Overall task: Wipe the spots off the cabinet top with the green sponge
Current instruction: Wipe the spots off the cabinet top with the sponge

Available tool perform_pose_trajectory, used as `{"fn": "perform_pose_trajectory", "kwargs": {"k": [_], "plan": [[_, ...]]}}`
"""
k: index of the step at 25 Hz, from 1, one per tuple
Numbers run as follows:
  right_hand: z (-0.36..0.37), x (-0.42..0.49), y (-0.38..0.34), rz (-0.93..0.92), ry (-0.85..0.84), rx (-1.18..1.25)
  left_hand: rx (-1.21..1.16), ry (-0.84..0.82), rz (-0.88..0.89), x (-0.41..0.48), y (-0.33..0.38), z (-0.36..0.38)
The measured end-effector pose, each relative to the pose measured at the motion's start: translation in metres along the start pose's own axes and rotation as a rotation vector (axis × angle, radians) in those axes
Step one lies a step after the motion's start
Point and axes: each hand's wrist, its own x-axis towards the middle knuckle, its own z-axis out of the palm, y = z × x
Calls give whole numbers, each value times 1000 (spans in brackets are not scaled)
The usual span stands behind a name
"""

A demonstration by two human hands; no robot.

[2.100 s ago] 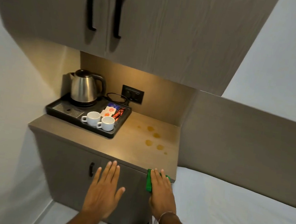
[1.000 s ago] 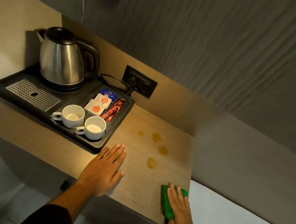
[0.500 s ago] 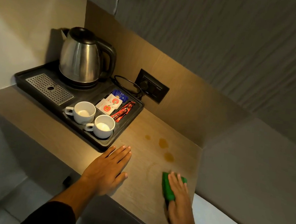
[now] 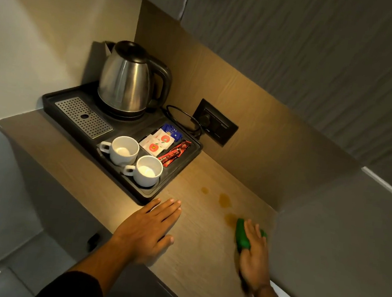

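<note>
1. Where the wooden cabinet top [image 4: 191, 255] runs toward its right edge, the green sponge [image 4: 242, 236] lies flat on it, pressed down under the right hand [image 4: 254, 258].
2. That hand is spread open, palm on the sponge, fingers extended toward the far side rather than curled around it; motion blur softens its outline.
3. The sponge's far left corner sits just beside the nearest of the brown spots [image 4: 230, 218].
4. Two more spots lie farther off: a larger one [image 4: 225, 200] and a small one [image 4: 205, 190] to its left.
5. The left hand [image 4: 147, 231] rests flat and open on the cabinet top, holding nothing, its fingertips just beside the near corner of a black tray [image 4: 179, 171].
6. On the tray, two white cups [image 4: 133, 159] stand at the near side, with sachets [image 4: 159, 142] in a compartment behind them.
7. A steel kettle [image 4: 126, 82] stands at the tray's far end, right of a perforated metal grille [image 4: 83, 116].
8. A black wall socket [image 4: 215, 125] sits on the back panel, with a cord plugged in.
</note>
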Motion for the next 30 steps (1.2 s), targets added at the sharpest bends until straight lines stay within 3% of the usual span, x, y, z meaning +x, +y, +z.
{"fn": "perform_pose_trajectory", "kwargs": {"k": [3,6,8,11,14,16,19,22,25,27,30], "plan": [[14,58,-49,85,-26,14,-10,4,-6,0,1,-1],[28,22,-39,-161,-145,16,-14,-4,-17,0,1,0],[17,-7,-6,-210,-150,7,-16,-9,-23,0,0,1],[-1,37,-1,-76,-81,14,-12,-14,-20,0,2,0],[13,99,-56,94,-34,34,-8,-33,-19,1,2,-3],[32,94,-76,-47,-107,65,-9,-48,-21,2,2,-5],[39,44,-38,-280,-223,41,-24,-62,-27,1,3,-6],[23,68,-17,-181,-138,34,-24,-48,-23,2,3,-7],[32,129,-73,-5,-91,26,-19,-59,-24,2,3,-6],[47,126,-108,-93,-170,44,-14,-59,-21,2,3,-6],[57,51,-79,-383,-299,43,-12,-51,-22,2,2,-5]]}}
